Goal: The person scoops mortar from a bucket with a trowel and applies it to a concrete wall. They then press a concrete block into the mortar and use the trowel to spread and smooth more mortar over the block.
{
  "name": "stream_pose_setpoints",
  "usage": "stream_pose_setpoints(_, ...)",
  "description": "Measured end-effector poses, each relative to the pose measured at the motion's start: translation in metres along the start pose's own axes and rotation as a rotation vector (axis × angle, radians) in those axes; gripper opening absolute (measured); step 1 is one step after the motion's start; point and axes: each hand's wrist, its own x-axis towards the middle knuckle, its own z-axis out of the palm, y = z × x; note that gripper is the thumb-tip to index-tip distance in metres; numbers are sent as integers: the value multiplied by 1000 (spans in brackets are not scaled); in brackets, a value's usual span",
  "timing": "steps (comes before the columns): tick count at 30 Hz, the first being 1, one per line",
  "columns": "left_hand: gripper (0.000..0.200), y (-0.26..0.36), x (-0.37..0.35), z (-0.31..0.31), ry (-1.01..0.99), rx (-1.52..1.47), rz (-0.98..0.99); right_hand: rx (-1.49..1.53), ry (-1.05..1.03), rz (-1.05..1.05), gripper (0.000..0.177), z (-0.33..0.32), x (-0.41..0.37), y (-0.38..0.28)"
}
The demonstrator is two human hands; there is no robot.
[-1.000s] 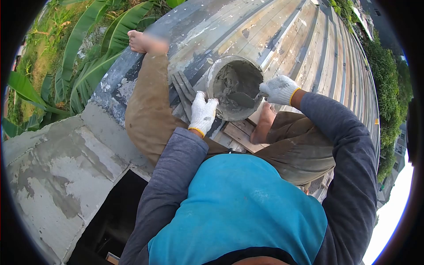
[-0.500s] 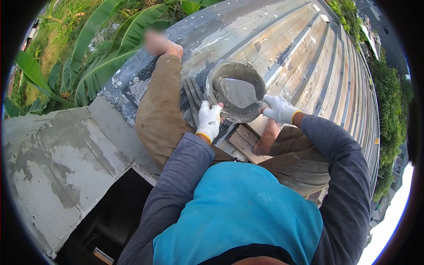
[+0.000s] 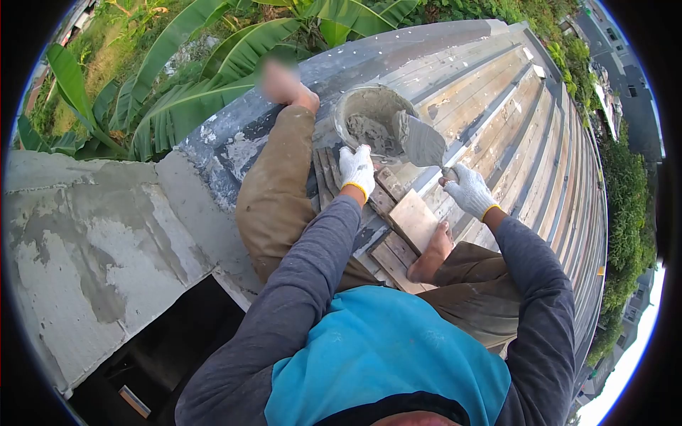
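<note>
A round bucket [image 3: 346, 106] with grey wet mortar [image 3: 372, 133] inside rests on the metal roof. My left hand [image 3: 356, 169], in a white glove, is closed on the bucket's near rim. In my gloved right hand [image 3: 469, 190] is the handle of a trowel [image 3: 422, 140]. The trowel's blade, coated with grey mortar, is at the right side of the bucket and overlaps its rim. Below the bucket, between my legs, lie wooden boards [image 3: 395, 255] and a pale flat tile [image 3: 414, 219].
The ribbed metal roof [image 3: 526, 135] stretches away to the right. A cement-plastered wall top [image 3: 106, 248] runs along the left, beside a dark opening [image 3: 177, 341]. Large banana leaves [image 3: 192, 110] hang at the roof's left edge. My bare feet rest near the bucket.
The trowel has come out of the bucket's middle to its right rim, with my right hand now lower and farther right. The camera view has shifted, and the pale tile shows more fully.
</note>
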Motion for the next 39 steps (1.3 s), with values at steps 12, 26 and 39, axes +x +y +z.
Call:
stream_pose_setpoints(12,50,14,49,30,127,-256,-158,114,35,115,45,-3,3,-11)
stream_pose_setpoints(26,59,33,35,36,207,-381,-86,94,31,105,46,0,6,-8)
stream_pose_setpoints(39,75,38,46,29,307,-133,-242,152,89,-82,42,12,10,-9)
